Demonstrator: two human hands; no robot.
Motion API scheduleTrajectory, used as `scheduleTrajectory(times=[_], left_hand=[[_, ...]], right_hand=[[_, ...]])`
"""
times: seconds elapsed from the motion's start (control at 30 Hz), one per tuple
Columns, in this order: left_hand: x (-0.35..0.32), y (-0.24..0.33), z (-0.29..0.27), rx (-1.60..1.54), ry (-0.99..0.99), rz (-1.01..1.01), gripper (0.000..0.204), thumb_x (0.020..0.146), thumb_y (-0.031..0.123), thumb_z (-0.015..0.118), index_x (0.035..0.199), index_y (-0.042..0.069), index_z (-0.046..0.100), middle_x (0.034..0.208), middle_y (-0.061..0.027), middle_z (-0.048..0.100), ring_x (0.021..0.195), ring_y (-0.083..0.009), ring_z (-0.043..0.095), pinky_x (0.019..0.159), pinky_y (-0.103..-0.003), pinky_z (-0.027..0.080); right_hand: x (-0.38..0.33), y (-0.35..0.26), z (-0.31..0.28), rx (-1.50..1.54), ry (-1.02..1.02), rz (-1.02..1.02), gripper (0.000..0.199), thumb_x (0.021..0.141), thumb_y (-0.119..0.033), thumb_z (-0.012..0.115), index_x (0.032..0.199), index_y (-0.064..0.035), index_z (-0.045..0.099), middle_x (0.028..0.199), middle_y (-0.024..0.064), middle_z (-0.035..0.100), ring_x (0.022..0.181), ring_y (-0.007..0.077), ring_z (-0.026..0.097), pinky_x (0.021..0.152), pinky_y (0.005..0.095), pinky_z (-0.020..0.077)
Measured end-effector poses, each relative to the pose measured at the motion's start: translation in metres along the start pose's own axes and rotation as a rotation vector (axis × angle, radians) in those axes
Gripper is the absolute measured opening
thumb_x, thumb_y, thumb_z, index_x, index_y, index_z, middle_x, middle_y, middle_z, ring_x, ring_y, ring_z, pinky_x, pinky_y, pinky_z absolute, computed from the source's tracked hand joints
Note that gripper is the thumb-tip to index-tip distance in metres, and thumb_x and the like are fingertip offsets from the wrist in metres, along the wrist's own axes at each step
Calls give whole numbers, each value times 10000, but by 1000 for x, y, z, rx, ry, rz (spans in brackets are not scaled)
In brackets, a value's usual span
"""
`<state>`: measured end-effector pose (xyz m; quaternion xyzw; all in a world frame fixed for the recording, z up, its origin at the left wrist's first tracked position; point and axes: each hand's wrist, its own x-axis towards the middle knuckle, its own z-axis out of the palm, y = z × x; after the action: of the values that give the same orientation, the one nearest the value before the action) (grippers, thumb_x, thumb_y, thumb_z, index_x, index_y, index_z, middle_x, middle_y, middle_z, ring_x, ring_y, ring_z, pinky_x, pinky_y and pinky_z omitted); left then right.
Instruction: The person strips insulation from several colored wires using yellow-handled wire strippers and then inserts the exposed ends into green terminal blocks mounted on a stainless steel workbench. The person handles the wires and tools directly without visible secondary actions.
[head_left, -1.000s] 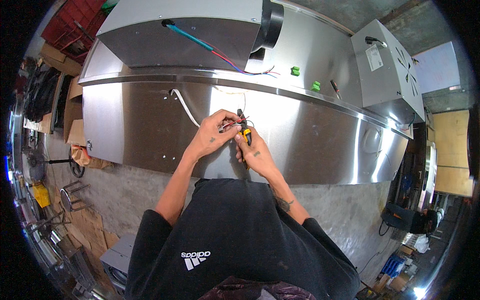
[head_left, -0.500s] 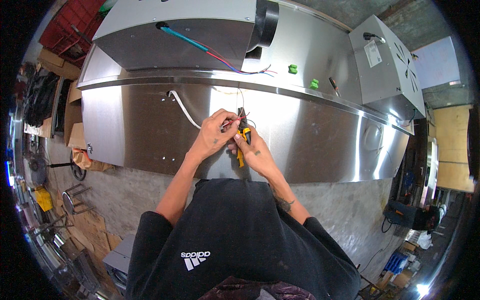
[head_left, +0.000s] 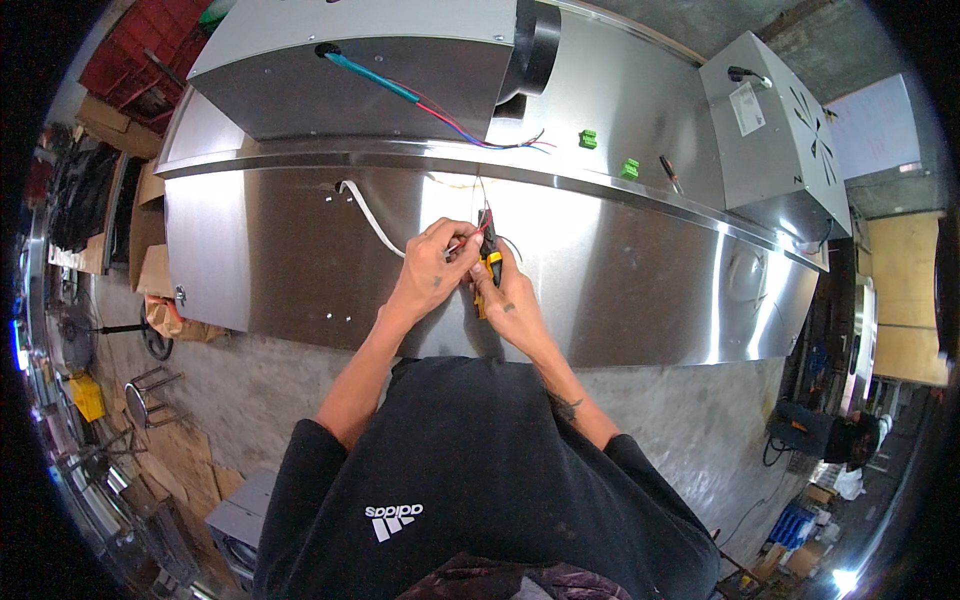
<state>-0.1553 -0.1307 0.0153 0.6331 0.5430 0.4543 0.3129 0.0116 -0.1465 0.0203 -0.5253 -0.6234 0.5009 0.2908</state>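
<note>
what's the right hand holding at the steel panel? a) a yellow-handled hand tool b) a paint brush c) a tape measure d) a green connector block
a: the right hand grips a yellow-handled hand tool with dark jaws at the thin wires that the left hand pinches; both green connector blocks lie apart on the upper ledge.

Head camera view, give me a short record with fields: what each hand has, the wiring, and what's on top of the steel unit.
left hand: pinching thin wires in front of the stainless steel unit
right hand: gripping yellow-handled pliers, tip at the wires
white cable: runs from a hole in the steel panel to the left hand
grey box: on top, a teal cable with red and blue wires coming out
green connectors: two, lying on the top ledge
</note>
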Motion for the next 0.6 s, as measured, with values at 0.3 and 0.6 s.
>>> scheduleTrajectory(times=[0.3, 0.6], left_hand=[[-6, 0, 4, -9, 9, -64, 221, 1005, 158, 734, 1062, -53, 702, 956, -150, 738, 812, -202, 738, 742, -344, 588], [-6, 6, 10, -12, 49, -148, 217, 1021, 162, 715, 1065, -51, 707, 907, -138, 744, 807, -169, 719, 750, -324, 577]], right_hand=[[-1, -6, 2, 51, -52, 150, 516, 1119, -233, 532, 1503, 86, 403, 899, 207, 728, 791, 315, 734, 703, 430, 557], [0, 3, 5, -5, 11, 36, 462, 1107, -169, 518, 1468, 87, 387, 928, 288, 705, 851, 439, 729, 754, 511, 537]])
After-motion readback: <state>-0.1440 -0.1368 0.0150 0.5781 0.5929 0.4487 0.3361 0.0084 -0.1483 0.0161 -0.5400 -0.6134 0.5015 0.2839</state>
